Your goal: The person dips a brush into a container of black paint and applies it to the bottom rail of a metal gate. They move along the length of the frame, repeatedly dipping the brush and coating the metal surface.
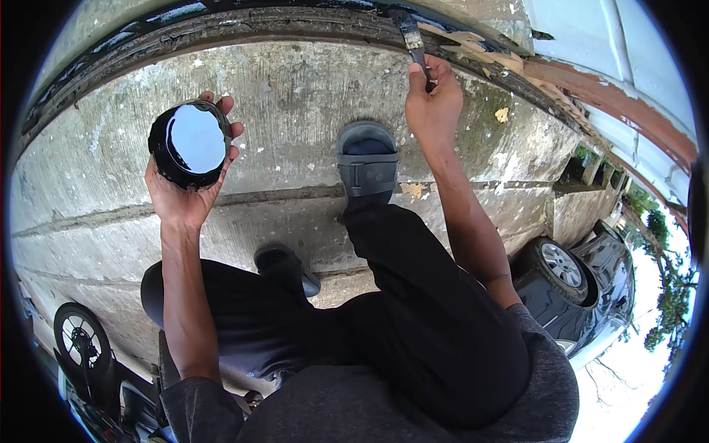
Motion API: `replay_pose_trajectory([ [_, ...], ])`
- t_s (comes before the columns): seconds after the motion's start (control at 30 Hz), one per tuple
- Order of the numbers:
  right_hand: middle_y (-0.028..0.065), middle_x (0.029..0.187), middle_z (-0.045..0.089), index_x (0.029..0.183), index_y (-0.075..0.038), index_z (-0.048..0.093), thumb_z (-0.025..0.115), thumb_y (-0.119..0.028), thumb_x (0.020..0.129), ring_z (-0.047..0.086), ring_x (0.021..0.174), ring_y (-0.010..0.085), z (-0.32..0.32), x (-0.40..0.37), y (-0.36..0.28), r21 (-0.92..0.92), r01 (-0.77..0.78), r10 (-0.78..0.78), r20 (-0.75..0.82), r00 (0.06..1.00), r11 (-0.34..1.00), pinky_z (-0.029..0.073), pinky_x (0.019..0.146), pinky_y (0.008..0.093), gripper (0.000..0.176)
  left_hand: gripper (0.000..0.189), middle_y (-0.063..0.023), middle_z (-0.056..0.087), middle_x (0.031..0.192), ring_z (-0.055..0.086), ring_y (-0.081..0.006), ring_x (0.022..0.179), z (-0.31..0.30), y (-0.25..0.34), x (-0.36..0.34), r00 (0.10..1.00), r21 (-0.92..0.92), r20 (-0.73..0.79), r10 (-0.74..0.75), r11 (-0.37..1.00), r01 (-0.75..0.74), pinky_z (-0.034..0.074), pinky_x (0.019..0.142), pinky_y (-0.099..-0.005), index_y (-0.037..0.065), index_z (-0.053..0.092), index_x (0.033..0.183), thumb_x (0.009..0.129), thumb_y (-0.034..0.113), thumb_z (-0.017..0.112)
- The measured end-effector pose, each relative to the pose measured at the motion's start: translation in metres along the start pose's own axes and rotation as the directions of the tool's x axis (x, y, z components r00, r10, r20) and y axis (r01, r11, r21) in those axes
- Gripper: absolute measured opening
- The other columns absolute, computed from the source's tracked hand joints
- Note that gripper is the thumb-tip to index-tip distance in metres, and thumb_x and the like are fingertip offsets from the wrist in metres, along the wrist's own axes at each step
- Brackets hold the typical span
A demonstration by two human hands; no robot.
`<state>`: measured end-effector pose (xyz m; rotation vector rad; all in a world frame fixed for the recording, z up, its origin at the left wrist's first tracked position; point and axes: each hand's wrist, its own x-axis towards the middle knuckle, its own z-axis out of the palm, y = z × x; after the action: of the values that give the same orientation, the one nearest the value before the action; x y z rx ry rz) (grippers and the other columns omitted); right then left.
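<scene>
In my left hand (179, 198) I hold a round can of black paint (193, 140), palm beneath and fingers wrapped around its far side. The glossy paint surface mirrors the bright sky. My right hand (437, 103) grips a paintbrush (410, 37) by its dark handle, thumb and fingers pinched together. Its bristles, dark with paint, rest at the long strip (295, 9) along the wall's foot, which is coated in wet-looking black. Just right of the brush, splintered bare wood (473, 46) shows along the same edge.
Worn concrete steps (295, 81) spread under my sandals (367, 166). A pale panel with a rusty red-brown beam (598, 92) rises at the upper right. A dark car (591, 273) stands at the right, and a motorcycle wheel (80, 340) at the lower left.
</scene>
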<state>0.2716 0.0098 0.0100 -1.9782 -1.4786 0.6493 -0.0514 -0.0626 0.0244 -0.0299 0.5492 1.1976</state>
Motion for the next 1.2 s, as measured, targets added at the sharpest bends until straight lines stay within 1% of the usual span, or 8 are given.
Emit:
replay_pose_trajectory([
  [0.17,0.0043,0.078,0.063,0.104,0.001,0.066,0.065,-0.013,0.091,0.054,0.069,0.0105,0.008,0.0,0.007,0.055,0.089,-0.083,-0.105,0.991,0.995,0.045,0.063,0.026,0.019,0.063,-0.027,0.043,0.141,0.057,-0.0411,0.116,-0.001,-0.001,0.001,1.0,0.015,-0.027,0.0,1.0,0.001,0.058,0.09,-0.045,-0.004,0.034,0.143,0.1,0.041,0.041],
  [0.43,0.0049,0.077,0.064,0.103,0.0,0.071,0.066,-0.012,0.085,0.052,0.06,0.0108,-0.07,0.007,-0.001,-0.051,-0.059,0.067,0.161,0.985,0.997,0.043,0.058,0.0265,0.022,0.063,-0.0261,0.044,0.141,0.057,-0.0412,0.116,0.012,-0.004,0.015,1.0,-0.011,-0.016,-0.02,1.0,0.019,0.058,0.089,-0.045,-0.004,0.035,0.143,0.099,0.041,0.041],
  [0.57,0.0029,0.079,0.067,0.11,-0.005,0.072,0.067,-0.015,0.085,0.053,0.061,0.0086,-0.144,0.069,-0.031,-0.214,0.121,-0.061,0.267,0.962,0.969,0.044,0.058,0.0248,0.027,0.061,-0.0244,0.045,0.141,0.057,-0.0406,0.116,0.029,-0.007,0.025,1.0,-0.037,0.031,-0.006,0.999,0.007,0.058,0.089,-0.045,-0.003,0.037,0.142,0.099,0.041,0.042],
  [0.63,0.0033,0.074,0.064,0.114,-0.005,0.07,0.065,-0.021,0.09,0.052,0.061,0.0074,-0.157,0.118,-0.05,-0.461,0.348,-0.153,0.409,0.9,0.816,0.043,0.058,0.0265,0.029,0.062,-0.0242,0.045,0.141,0.057,-0.0406,0.116,0.032,-0.012,0.027,0.999,-0.035,0.033,-0.018,0.999,0.019,0.058,0.088,-0.0456,-0.002,0.038,0.142,0.098,0.043,0.043],
  [0.67,0.0139,0.082,0.07,0.114,-0.004,0.07,0.062,-0.017,0.091,0.065,0.071,0.0182,-0.154,0.15,-0.033,-0.393,0.605,-0.422,0.46,0.782,0.693,0.049,0.068,0.0355,0.028,0.063,-0.0243,0.045,0.141,0.057,-0.0408,0.116,0.033,-0.014,0.026,0.999,-0.039,0.04,-0.029,0.999,0.031,0.058,0.088,-0.0459,-0.002,0.038,0.142,0.098,0.043,0.044],
  [0.7,0.0214,0.09,0.07,0.094,-0.001,0.073,0.053,-0.004,0.074,0.067,0.084,0.0315,-0.146,0.166,-0.056,-0.44,0.621,-0.353,0.549,0.758,0.649,0.053,0.077,0.0406,0.029,0.063,-0.0244,0.045,0.141,0.057,-0.041,0.116,0.035,-0.017,0.025,0.998,-0.047,0.043,-0.037,0.998,0.039,0.058,0.088,-0.0463,-0.001,0.038,0.142,0.098,0.044,0.044],
  [1.07,0.0164,0.083,0.072,0.092,-0.007,0.076,0.059,-0.006,0.065,0.068,0.077,0.027,-0.042,0.277,-0.079,-0.087,0.786,-0.124,0.971,0.203,0.612,0.052,0.069,0.0401,0.032,0.067,-0.0253,0.048,0.138,0.06,-0.0413,0.111,0.064,-0.033,0.049,0.999,0.013,-0.02,0.031,0.999,-0.031,0.058,0.087,-0.0447,-0.002,0.038,0.142,0.097,0.047,0.043],
  [1.2,0.0178,0.077,0.07,0.084,-0.008,0.076,0.059,-0.012,0.068,0.066,0.07,0.0312,-0.027,0.28,-0.086,-0.027,0.912,-0.168,0.98,0.105,0.41,0.049,0.064,0.0437,0.024,0.063,-0.0242,0.049,0.137,0.061,-0.0405,0.11,0.069,-0.041,0.043,0.999,0.031,-0.036,0.029,0.999,-0.028,0.059,0.086,-0.0443,-0.002,0.039,0.142,0.099,0.045,0.04],
])
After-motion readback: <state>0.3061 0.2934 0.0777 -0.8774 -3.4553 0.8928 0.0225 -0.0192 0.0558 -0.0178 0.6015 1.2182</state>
